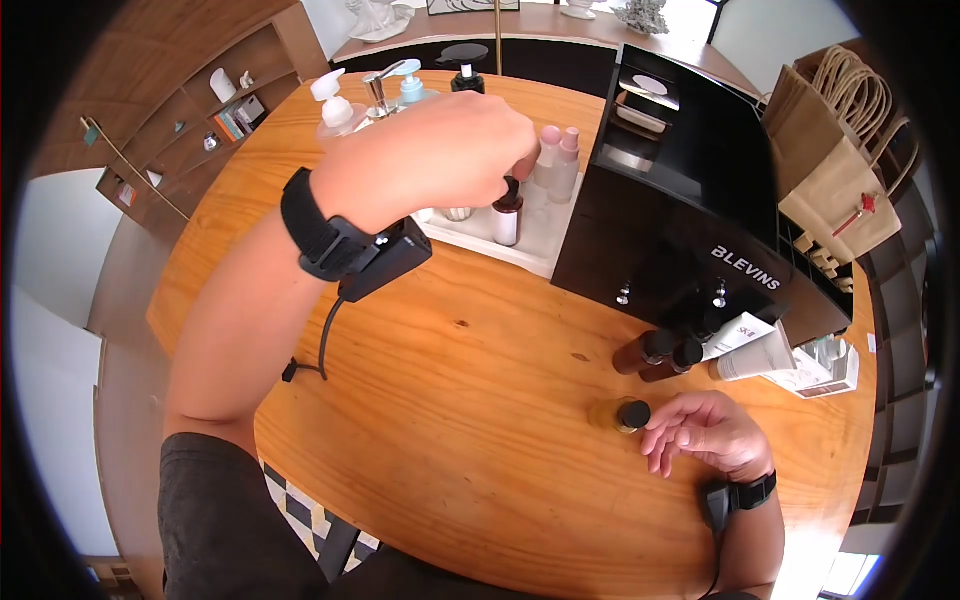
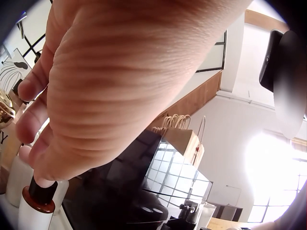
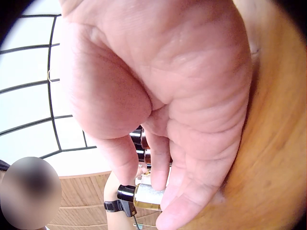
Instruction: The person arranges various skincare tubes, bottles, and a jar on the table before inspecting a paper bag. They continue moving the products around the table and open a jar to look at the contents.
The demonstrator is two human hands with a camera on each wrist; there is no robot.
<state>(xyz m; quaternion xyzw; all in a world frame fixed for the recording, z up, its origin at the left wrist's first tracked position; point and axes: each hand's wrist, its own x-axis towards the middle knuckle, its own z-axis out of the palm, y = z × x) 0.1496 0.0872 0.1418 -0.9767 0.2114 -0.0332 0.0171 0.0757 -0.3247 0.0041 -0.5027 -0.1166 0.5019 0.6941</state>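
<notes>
My left hand [image 1: 450, 145] reaches over the white tray [image 1: 485, 243] and pinches the black cap of a brown bottle with a pale label [image 1: 507, 226]. In the left wrist view, thumb and fingers of the hand [image 2: 110, 91] close on that cap above the bottle's white label [image 2: 34, 219]. The bottle stands upright. My right hand [image 1: 708, 436] hangs loosely curled beside a small yellowish bottle with a black cap [image 1: 606, 414], holding nothing. That bottle [image 3: 148, 197] shows beyond the fingers of the hand [image 3: 163, 96] in the right wrist view.
Pink-capped bottles [image 1: 545, 165] stand in the tray, pump bottles [image 1: 338, 112] farther left. A black BLEVINS cabinet [image 1: 670, 230] is right of the tray. Before it are two brown bottles [image 1: 640, 353], a white tube [image 1: 745, 360] and a white box [image 1: 832, 375]. Paper bags [image 1: 830, 180] stand behind.
</notes>
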